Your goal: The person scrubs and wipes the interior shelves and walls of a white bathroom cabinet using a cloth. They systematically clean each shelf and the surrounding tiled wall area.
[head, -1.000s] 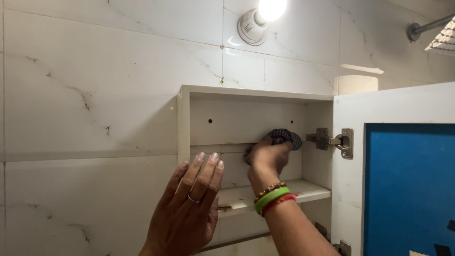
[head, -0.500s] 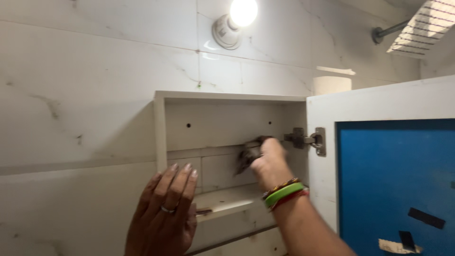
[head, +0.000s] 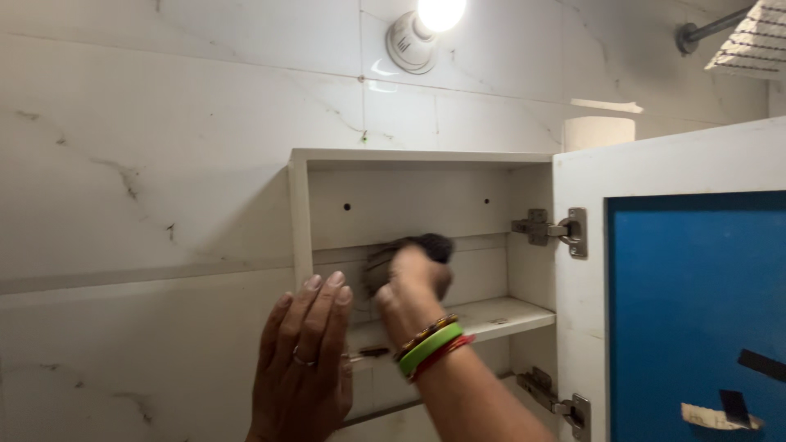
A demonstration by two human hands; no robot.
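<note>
The right hand [head: 413, 282] grips a dark cloth [head: 409, 250], apparently bunched, against the cabinet's back panel [head: 409, 200] at twelve o'clock; the left hand [head: 303, 360] lies flat and open at seven o'clock.

Hands: two, left hand [head: 301, 368], right hand [head: 412, 282]
Cloths: one, dark cloth [head: 409, 250]
Cabinets: one, white cabinet [head: 300, 205]
Hinges: two, upper hinge [head: 553, 230], lower hinge [head: 559, 399]
Lamps: one, lit bulb [head: 426, 29]

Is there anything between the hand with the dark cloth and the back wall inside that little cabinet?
Nothing visible: the right hand presses the dark cloth against the cabinet's back panel. The shelf below sits clear of it.
</note>
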